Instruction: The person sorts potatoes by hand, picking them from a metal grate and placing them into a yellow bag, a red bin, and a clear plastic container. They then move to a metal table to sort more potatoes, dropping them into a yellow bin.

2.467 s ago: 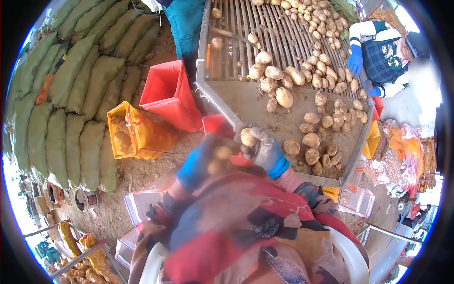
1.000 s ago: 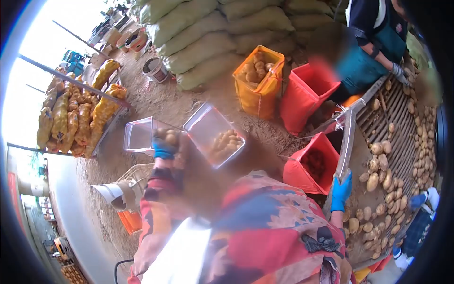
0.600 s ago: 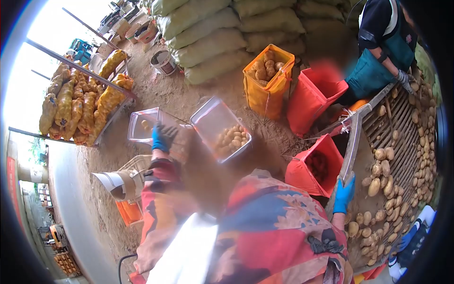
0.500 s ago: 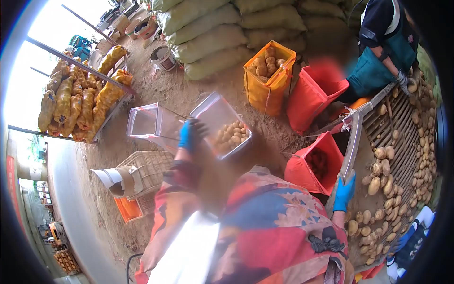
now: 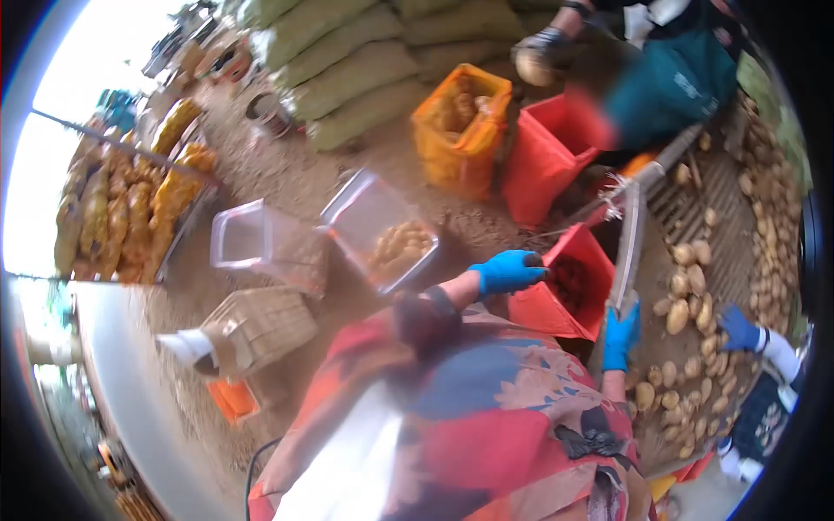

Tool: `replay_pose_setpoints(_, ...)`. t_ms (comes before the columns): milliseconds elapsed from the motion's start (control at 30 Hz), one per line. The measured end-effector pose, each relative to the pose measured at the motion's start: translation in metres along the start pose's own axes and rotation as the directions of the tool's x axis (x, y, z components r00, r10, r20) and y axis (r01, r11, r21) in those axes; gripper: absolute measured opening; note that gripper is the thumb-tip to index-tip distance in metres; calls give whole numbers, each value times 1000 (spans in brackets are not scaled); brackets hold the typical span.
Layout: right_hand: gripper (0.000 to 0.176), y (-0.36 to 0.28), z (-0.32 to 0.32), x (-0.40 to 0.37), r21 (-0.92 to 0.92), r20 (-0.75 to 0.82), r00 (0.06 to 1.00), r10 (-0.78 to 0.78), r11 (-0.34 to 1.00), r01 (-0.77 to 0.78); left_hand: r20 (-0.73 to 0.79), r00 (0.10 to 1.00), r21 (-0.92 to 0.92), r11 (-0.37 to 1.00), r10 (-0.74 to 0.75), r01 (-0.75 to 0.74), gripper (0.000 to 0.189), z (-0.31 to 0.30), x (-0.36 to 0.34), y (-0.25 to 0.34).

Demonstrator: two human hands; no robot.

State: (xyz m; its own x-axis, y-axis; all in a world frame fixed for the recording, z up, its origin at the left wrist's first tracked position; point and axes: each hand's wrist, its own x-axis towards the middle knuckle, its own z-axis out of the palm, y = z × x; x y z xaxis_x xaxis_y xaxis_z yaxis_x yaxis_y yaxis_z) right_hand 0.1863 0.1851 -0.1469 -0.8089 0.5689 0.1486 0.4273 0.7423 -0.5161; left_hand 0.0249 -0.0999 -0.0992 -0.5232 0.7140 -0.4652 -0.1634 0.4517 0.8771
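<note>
My left hand (image 5: 511, 273), in a blue glove with dark fingertips, is stretched out beside the rim of a small red bag (image 5: 569, 286). Its fingers look slightly apart and I see nothing in them. Dark contents sit low inside that bag. My right hand (image 5: 620, 334), also gloved in blue, grips the end of the metal rail (image 5: 627, 247) along the slatted sorting rack. Loose potatoes (image 5: 678, 317) lie on the rack just right of it. A clear plastic bin (image 5: 347, 217) with potatoes in its lower end stands to the left of my left hand.
A yellow bag (image 5: 460, 161) of potatoes and a larger red bag (image 5: 534, 165) stand ahead. One co-worker's gloved hand (image 5: 539, 56) holds a potato; another's blue-gloved hand (image 5: 740, 328) reaches over the rack. A second clear bin (image 5: 239, 239) and a wicker basket (image 5: 265, 326) are left.
My left hand has swung right, from beside the clear bin to the small red bag. My right hand stays at the rail. The far co-worker's hand has left the rack and holds a potato.
</note>
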Motion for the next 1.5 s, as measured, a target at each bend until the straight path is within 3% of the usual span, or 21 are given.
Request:
replay_pose_setpoints(33,63,-6,0,-3,12,-42,999,-16,1000,16,17,999,89,995,42,-43,40,2,9,2)
replay_pose_setpoints(67,61,-12,1,-4,22,-84,996,-32,999,34,-16,976,173,962,218,-212,38,8,27,-17)
replay_pose_setpoints(100,58,-18,2,-4,31,-126,991,-47,998,52,28,987,172,972,158,-160,37,6,19,12)
replay_pose_setpoints(133,51,-40,-14,-1,78,-33,999,16,997,-14,29,962,117,955,270,-272,37,11,30,5)
replay_pose_setpoints(167,43,-52,-29,-6,-94,-98,995,16,995,-25,66,963,127,955,260,-267,34,24,45,29)
replay_pose_setpoints(200,38,-46,-22,-5,-43,-181,982,-53,998,46,86,985,93,983,151,-159,32,30,53,36)
replay_pose_setpoints(267,44,-51,-26,-4,-54,-113,992,48,997,-55,130,929,81,930,348,-359,30,44,66,57)
replay_pose_setpoints(400,44,-38,-7,-17,-127,-83,988,131,982,-141,300,615,513,420,729,-749,30,76,98,90)
replay_pose_setpoints(467,46,-37,-14,-27,-72,-74,985,155,984,-161,450,453,571,142,769,-808,30,88,114,113)
replay_pose_setpoints(500,47,-39,-17,-32,-46,-68,984,162,985,-165,484,424,545,115,765,-831,31,96,125,114)
replay_pose_setpoints(600,40,-38,-31,-63,-36,-321,941,110,991,-128,626,283,487,-82,727,-869,32,108,146,129)
replay_pose_setpoints(700,33,-41,-57,-95,-81,-329,897,295,938,-338,704,347,444,-3,620,-896,31,123,177,119)
replay_pose_setpoints(767,31,-33,-66,-121,-109,-449,807,385,872,-477,719,400,465,35,568,-885,29,132,185,113)
replay_pose_setpoints(867,38,-20,-82,-158,18,-616,573,541,736,-676,722,433,508,11,539,-861,25,138,187,111)
replay_pose_setpoints(967,42,13,-81,-205,-20,-723,333,606,463,-886,732,420,493,8,536,-870,22,136,184,117)
replay_pose_setpoints(1067,49,28,-98,-214,-59,-713,242,658,287,-956,741,418,486,10,525,-874,22,136,184,118)
replay_pose_setpoints(1167,53,63,-100,-213,-92,-640,310,703,331,-939,738,418,498,-10,530,-867,22,135,185,115)
replay_pose_setpoints(1267,52,80,-91,-185,112,-596,275,754,418,-902,733,434,526,-32,525,-850,23,136,186,112)
replay_pose_setpoints(1367,45,54,-97,-156,-318,-607,530,592,430,-845,725,429,527,-33,538,-849,24,138,186,112)
replay_pose_setpoints(1467,40,51,-107,-149,-92,-641,580,503,699,-709,730,420,512,-24,539,-859,24,140,181,117)
replay_pose_setpoints(1500,38,58,-108,-151,-43,-651,561,511,714,-699,726,419,515,-29,545,-856,24,141,181,117)
